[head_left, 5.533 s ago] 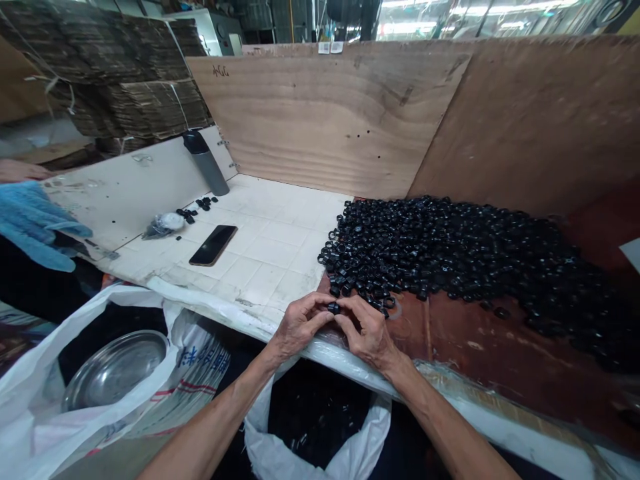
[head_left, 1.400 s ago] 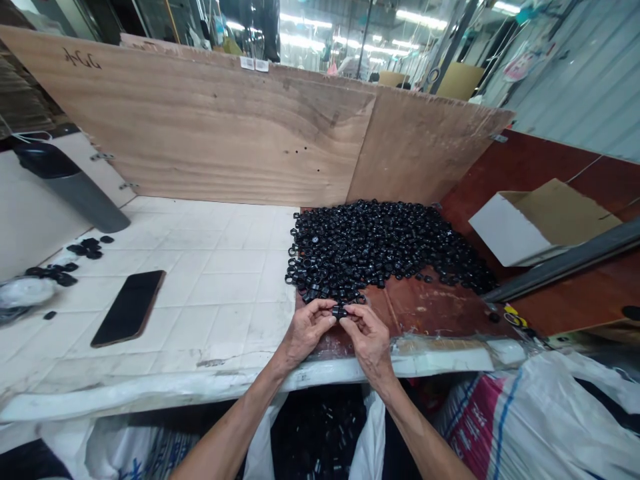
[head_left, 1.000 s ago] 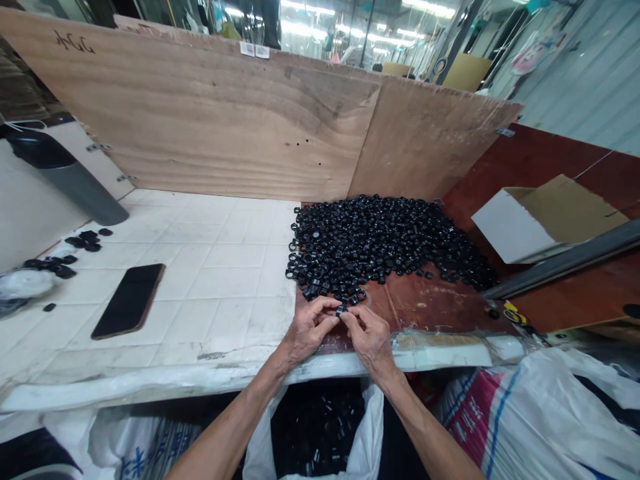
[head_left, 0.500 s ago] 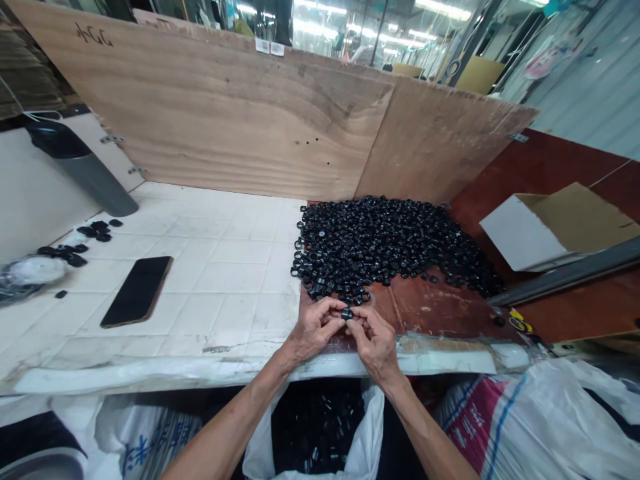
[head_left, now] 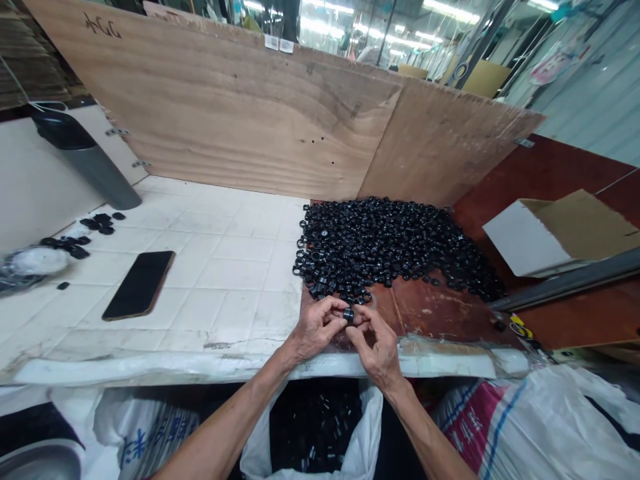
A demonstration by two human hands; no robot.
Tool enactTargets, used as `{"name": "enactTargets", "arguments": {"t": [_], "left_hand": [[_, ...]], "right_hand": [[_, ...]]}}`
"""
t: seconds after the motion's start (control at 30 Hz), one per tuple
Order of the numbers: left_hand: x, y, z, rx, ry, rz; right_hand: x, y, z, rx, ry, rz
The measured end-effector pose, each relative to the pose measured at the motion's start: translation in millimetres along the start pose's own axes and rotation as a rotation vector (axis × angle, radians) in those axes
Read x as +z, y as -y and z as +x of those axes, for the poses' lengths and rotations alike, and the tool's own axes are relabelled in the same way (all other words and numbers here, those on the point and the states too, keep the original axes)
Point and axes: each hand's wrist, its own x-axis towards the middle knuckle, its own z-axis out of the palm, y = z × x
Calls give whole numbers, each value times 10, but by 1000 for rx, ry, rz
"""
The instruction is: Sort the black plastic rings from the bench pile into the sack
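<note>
Head cam shows both hands close together at the front edge of the pile, with the left hand (head_left: 316, 328) and right hand (head_left: 376, 347) pinching one small black ring (head_left: 349, 315) between their fingertips, as far as I can tell. Looks like plenty left to get through, since the heap of black rings (head_left: 395, 250) covers a big patch of the reddish-brown board (head_left: 440, 313), though the white sack (head_left: 260, 433) below the bench edge already has a fair bunch of black pieces (head_left: 315, 427) in it. Over on the white tiled bench (head_left: 230, 293), a phone (head_left: 139, 285) lies well left of the heap.
</note>
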Motion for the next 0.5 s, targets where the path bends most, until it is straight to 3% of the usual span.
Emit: {"name": "enactTargets", "arguments": {"t": [0.1,0.27,0.4,0.5], "left_hand": [[7,-14,6,-3,2,-15],[1,-46,4,-19,15,-55],[-12,-7,-10,17,25,33],[-26,24,-5,12,29,16]], "right_hand": [[-9,-8,39,15,-18,16],[6,-21,80,-83,-15,13],[60,-52,18,45,-9,-36],[85,-90,-42,43,-29,9]]}}
